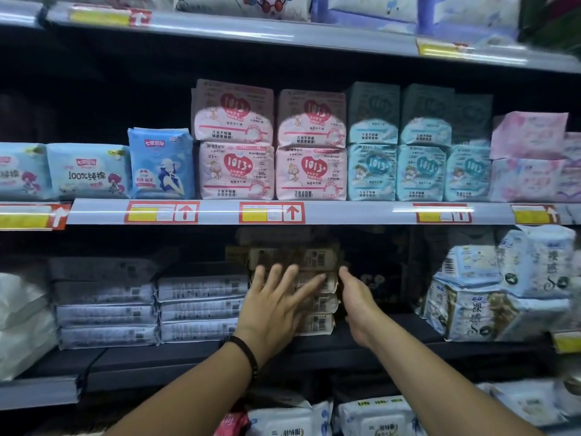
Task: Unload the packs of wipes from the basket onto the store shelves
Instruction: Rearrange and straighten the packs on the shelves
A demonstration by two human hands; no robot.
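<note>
Beside pale grey flat packs, the left hand is pressing spread fingers against a stack of tan plastic wipe packs sitting on the dark metal shelf. The right hand is lying flat along the stack's right side, fingertips seemingly tucked behind it

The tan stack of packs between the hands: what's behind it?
Only dim shadow shows right of the tan stack. The left hand lies flat on its front, the right hand at its side; anything behind is hidden.
</note>
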